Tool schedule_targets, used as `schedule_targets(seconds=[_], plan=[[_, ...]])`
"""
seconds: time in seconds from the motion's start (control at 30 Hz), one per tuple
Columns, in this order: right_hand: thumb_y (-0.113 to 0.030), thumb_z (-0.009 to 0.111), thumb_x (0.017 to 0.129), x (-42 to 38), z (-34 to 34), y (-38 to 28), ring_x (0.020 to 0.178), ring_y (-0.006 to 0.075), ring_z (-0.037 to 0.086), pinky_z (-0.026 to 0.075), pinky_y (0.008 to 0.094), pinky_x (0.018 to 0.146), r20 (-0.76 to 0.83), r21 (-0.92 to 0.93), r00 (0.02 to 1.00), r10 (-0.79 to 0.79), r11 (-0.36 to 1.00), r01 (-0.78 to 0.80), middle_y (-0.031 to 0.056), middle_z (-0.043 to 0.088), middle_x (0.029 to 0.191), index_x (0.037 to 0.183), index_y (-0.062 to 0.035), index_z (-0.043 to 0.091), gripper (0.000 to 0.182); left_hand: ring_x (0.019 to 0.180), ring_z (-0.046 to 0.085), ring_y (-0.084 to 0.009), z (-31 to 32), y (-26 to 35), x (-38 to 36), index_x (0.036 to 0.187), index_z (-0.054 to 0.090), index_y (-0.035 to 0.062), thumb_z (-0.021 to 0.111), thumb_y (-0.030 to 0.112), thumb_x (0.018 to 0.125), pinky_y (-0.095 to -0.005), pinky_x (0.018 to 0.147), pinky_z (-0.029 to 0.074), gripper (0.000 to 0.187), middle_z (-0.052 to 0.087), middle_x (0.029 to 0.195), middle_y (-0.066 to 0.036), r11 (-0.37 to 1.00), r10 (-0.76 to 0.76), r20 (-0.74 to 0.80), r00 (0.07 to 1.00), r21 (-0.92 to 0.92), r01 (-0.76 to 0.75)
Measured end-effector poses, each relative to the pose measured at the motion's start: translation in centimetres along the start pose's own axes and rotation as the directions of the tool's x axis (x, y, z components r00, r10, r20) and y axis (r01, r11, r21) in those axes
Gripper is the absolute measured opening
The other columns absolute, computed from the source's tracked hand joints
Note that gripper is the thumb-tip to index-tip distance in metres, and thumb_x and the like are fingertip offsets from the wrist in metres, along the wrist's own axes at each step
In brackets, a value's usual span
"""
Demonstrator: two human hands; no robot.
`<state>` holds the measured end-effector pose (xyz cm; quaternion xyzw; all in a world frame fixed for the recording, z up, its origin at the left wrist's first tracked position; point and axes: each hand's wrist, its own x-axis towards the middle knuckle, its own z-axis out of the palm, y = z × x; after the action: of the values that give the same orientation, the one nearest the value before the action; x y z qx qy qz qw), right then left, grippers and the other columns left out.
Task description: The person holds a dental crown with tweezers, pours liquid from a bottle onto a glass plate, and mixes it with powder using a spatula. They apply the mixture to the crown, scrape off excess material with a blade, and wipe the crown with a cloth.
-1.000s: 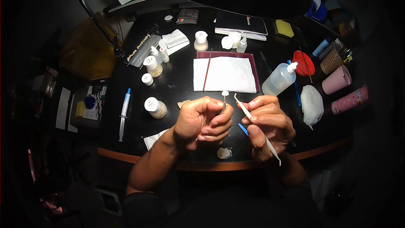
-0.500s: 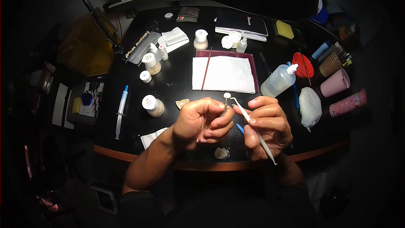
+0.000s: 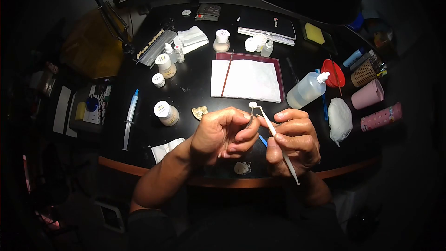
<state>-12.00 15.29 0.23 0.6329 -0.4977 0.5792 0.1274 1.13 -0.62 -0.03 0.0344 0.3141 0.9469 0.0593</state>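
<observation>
The small white piece (image 3: 252,104) is near the middle of the frame, just below the white sheet (image 3: 246,81), at the top end of a thin metal holder (image 3: 252,112). The left hand (image 3: 223,135) has thumb and fingers pinched together on this holder. To its right, the right hand (image 3: 297,142) clamps a slim white tool (image 3: 280,147) between thumb and fingers; the tool slants from upper left to lower right, its bent upper tip right at the piece's edge, though whether they touch I cannot tell. A blue item (image 3: 263,141) shows between the hands.

Above them, the sheet lies over a maroon case (image 3: 279,72), with a thin reddish brush (image 3: 227,75) slanting across it. Left of centre, a patterned beige scrap (image 3: 200,112) lies between the left hand and a white-lidded jar (image 3: 166,113); farther left is a blue-and-clear syringe (image 3: 130,120). Below centre is a whitish smear (image 3: 242,168) on the black table (image 3: 190,88). Right of the sheet stands a squeeze bottle (image 3: 304,94), near a red bowl (image 3: 333,73) in the upper right and a white bundle (image 3: 340,120) at right
</observation>
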Motion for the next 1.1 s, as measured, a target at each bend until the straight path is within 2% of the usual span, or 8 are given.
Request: schedule_targets(seconds=[0.53, 0.73, 0.83, 0.93, 1.03, 1.1], plan=[[0.007, 0.073, 0.080, 0.10, 0.02, 0.05, 0.096, 0.0312, 0.069, 0.061, 0.0379, 0.080, 0.008, 0.022, 1.000, 0.001, 1.000, -0.001, 0.0133, 0.066, 0.093, 0.101, -0.0022, 0.063, 0.026, 0.047, 0.032, -0.0080, 0.06, 0.14, 0.06, 0.073, 0.044, 0.0106, 0.030, 0.031, 0.106, -0.0211, 0.038, 0.030, 0.041, 0.044, 0.060, -0.002, 1.000, 0.001, 0.035, 0.999, 0.023, -0.002], [0.007, 0.073, 0.079, -0.08, 0.16, 0.11, 0.096, 0.0314, 0.070, 0.061, 0.0377, 0.080, -0.006, 0.025, 1.000, -0.001, 1.000, 0.002, 0.0132, 0.066, 0.094, 0.102, -0.0027, 0.063, 0.027, 0.046, 0.032, -0.0084, 0.22, 0.11, 0.06, 0.073, 0.044, 0.0105, 0.030, 0.031, 0.106, -0.0211, 0.038, 0.030, 0.041, 0.043, 0.059, -0.002, 1.000, 0.011, 0.020, 1.000, 0.024, -0.011], [0.007, 0.073, 0.079, -0.06, 0.05, 0.18, 0.097, 0.0314, 0.069, 0.061, 0.0377, 0.080, 0.007, 0.021, 1.000, 0.001, 1.000, -0.001, 0.0131, 0.066, 0.094, 0.102, -0.0031, 0.062, 0.027, 0.045, 0.030, -0.0070, 0.77, 0.20, 0.04, 0.070, 0.042, 0.0094, 0.032, 0.027, 0.103, -0.0212, 0.036, 0.027, 0.040, 0.043, 0.058, -0.003, 1.000, 0.006, -0.065, 0.998, 0.028, -0.004], [0.007, 0.073, 0.079, -0.08, 0.04, 0.10, 0.096, 0.0312, 0.069, 0.060, 0.0377, 0.080, 0.003, 0.017, 1.000, -0.003, 1.000, 0.003, 0.0131, 0.066, 0.094, 0.102, -0.0030, 0.063, 0.027, 0.047, 0.032, -0.0084, 0.06, 0.03, 0.04, 0.073, 0.044, 0.0107, 0.030, 0.031, 0.106, -0.0211, 0.038, 0.030, 0.042, 0.044, 0.060, -0.003, 0.999, 0.009, 0.013, 1.000, 0.035, -0.009], [0.007, 0.073, 0.079, 0.01, -0.02, 0.08, 0.096, 0.0308, 0.069, 0.060, 0.0374, 0.079, 0.017, 0.017, 1.000, -0.004, 1.000, 0.004, 0.0126, 0.065, 0.094, 0.103, -0.0034, 0.062, 0.028, 0.047, 0.033, -0.0085, 0.19, 0.16, 0.04, 0.072, 0.044, 0.0106, 0.030, 0.031, 0.106, -0.0210, 0.039, 0.030, 0.042, 0.044, 0.060, -0.003, 1.000, 0.000, 0.013, 1.000, 0.022, 0.000], [0.007, 0.072, 0.080, -0.21, 0.06, 0.25, 0.096, 0.0305, 0.070, 0.060, 0.0374, 0.079, -0.005, 0.022, 1.000, -0.008, 1.000, 0.008, 0.0123, 0.065, 0.093, 0.103, -0.0037, 0.061, 0.028, 0.045, 0.031, -0.0076, 0.68, 0.15, 0.02, 0.070, 0.043, 0.0097, 0.030, 0.028, 0.104, -0.0212, 0.037, 0.028, 0.040, 0.043, 0.058, -0.003, 1.000, 0.006, -0.040, 0.999, 0.008, -0.006]])
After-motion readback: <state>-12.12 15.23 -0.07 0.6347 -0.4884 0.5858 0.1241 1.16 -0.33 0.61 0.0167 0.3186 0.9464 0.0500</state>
